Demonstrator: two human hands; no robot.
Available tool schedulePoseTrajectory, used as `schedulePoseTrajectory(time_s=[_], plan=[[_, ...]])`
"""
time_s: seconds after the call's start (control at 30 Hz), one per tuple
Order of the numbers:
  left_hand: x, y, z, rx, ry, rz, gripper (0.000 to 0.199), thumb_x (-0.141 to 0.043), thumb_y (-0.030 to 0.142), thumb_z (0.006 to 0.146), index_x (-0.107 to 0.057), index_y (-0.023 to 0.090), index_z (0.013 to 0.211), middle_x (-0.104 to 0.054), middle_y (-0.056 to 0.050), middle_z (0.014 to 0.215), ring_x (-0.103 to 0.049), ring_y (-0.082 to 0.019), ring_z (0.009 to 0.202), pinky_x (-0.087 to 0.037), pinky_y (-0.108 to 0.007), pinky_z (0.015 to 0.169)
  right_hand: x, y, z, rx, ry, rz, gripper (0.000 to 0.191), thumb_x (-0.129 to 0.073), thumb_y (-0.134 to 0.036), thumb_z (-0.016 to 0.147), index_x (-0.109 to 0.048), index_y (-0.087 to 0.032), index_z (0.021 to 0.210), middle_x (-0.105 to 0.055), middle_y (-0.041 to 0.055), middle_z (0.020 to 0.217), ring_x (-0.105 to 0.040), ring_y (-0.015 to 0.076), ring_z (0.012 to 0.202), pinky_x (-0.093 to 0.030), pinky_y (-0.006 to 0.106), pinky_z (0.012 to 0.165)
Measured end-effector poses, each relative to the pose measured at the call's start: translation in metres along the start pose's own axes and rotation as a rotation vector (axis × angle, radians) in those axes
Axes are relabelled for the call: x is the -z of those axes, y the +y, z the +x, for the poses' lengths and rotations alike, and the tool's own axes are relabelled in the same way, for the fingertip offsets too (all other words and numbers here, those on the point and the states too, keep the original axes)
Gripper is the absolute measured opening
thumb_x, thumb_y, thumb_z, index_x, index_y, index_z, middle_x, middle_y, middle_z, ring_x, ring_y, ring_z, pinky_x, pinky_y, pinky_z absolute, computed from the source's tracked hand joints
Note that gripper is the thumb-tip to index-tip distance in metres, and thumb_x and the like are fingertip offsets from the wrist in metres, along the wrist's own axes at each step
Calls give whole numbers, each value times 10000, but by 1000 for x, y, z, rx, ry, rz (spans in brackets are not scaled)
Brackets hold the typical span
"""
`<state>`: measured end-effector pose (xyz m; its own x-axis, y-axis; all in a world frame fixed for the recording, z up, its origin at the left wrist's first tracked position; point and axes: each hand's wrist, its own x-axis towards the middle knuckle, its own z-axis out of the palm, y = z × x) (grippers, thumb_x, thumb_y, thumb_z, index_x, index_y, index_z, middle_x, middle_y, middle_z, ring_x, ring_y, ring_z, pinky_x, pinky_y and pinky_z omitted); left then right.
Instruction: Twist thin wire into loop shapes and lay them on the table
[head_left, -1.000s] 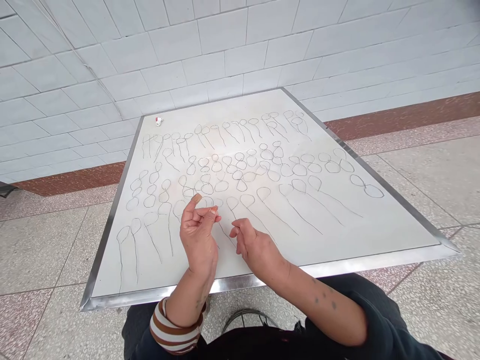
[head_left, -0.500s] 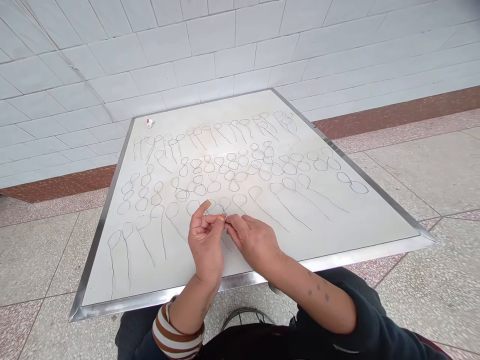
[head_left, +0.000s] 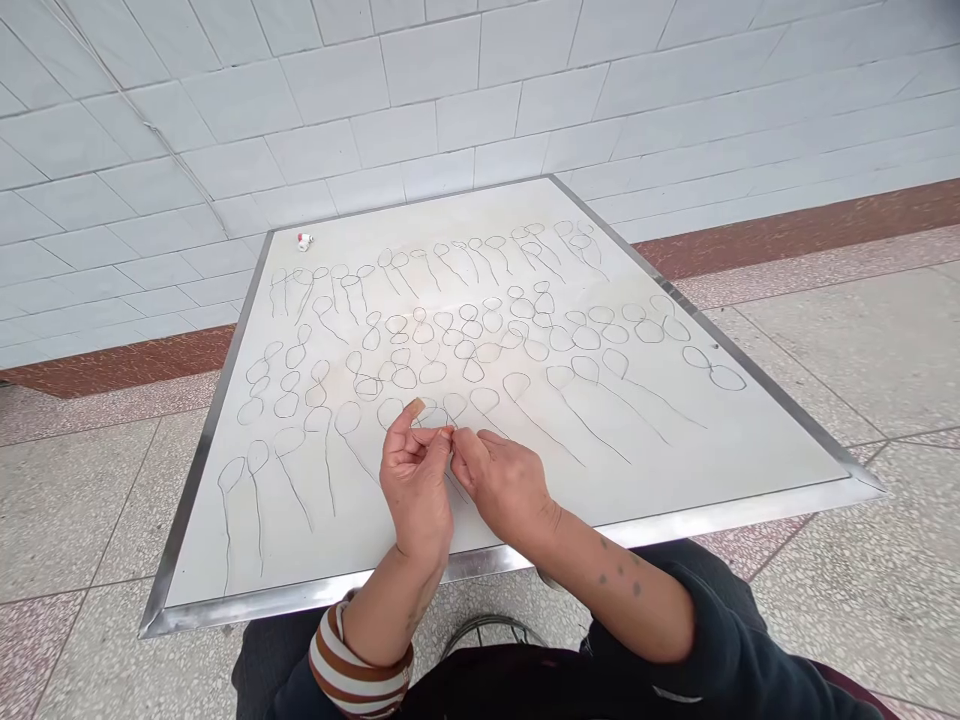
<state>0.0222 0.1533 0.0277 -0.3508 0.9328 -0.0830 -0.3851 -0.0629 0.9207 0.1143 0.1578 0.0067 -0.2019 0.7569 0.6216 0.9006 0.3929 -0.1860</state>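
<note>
Above the near part of a white table (head_left: 675, 450), my left hand (head_left: 416, 485) pinches a thin wire between thumb and fingertips, with one finger raised. My right hand (head_left: 506, 485) is closed on the same wire, its fingertips touching or almost touching the left ones. Most of the wire is hidden by the fingers. Around both hands lie thin dark wires bent into loops: single loops with long tails, such as a looped wire (head_left: 517, 388) just beyond my right hand, and figure-eight pieces, such as a double-loop wire (head_left: 727, 377) at the right.
Several rows of looped wires cover the tabletop's middle and far parts. A small red and white object (head_left: 304, 241) lies near the far left corner. A metal edge (head_left: 300, 601) frames the table. Behind stands a tiled wall (head_left: 435, 70); a round metal frame (head_left: 491, 630) shows below.
The view has shifted slightly. My right wrist and forearm have turned a little, while both hands remain pinched together at the same place.
</note>
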Motion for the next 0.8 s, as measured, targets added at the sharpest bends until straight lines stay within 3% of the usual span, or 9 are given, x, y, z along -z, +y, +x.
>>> schedulePoseTrajectory(time_s=[0.2, 0.4, 0.8], plan=[[4, 7, 7, 16, 5, -44, 410, -714, 161, 764, -622, 201, 1161, -598, 61, 678, -595, -84, 680, -480, -302, 868, 0, -4, -4, -60, -84, 56, 244, -424, -207, 963, -525, -185, 742, -551, -23, 527, -470, 96, 461, -211, 245, 442], [13, 22, 19, -14, 56, -73, 404, -729, 168, 744, -646, 213, 1137, -575, 43, 681, -620, -138, 832, -487, -273, 766, 17, -3, -11, -39, -228, 234, 190, -397, -170, 958, -524, -188, 818, -595, -23, 574, -509, 87, 473, -232, 229, 439], [10, 31, 20, -43, 73, -62, 377, -748, 159, 714, -670, 195, 1082, -608, 24, 727, -611, -130, 789, -479, -257, 701, 19, -4, -24, -100, -274, 399, 183, -396, -74, 863, -498, -197, 952, -623, -40, 618, -553, 107, 530, -283, 207, 459]])
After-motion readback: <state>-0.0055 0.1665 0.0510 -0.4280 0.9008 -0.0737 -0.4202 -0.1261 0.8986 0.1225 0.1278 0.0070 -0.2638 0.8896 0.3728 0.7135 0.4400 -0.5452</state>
